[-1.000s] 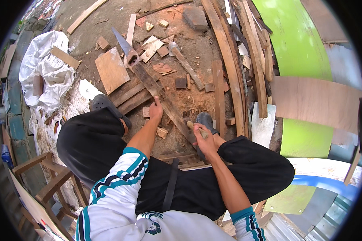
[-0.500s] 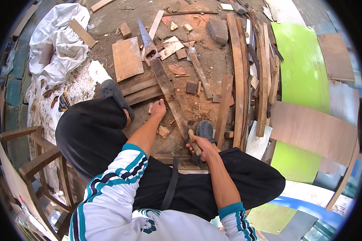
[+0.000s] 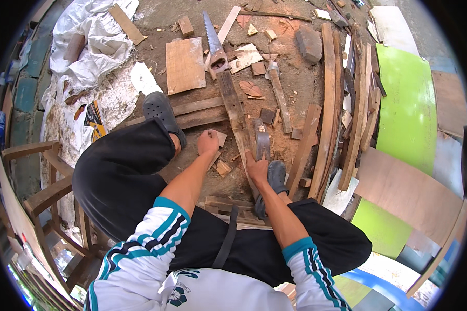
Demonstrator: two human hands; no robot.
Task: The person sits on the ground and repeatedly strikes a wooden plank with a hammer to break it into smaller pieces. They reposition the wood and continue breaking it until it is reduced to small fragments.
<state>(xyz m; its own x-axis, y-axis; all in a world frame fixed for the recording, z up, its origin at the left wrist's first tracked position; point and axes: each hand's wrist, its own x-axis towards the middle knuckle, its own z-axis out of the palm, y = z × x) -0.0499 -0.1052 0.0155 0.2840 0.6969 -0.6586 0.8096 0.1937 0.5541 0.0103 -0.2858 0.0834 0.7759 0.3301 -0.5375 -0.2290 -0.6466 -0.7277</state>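
Beside the plank, the left hand is closed; the right hand grips a tool, likely head-heavy, best held by its handle.

I can see the left hand curled into a loose fist, left of the long dark plank. The right hand is closed by the plank's near end, both bare forearms slanting toward it.
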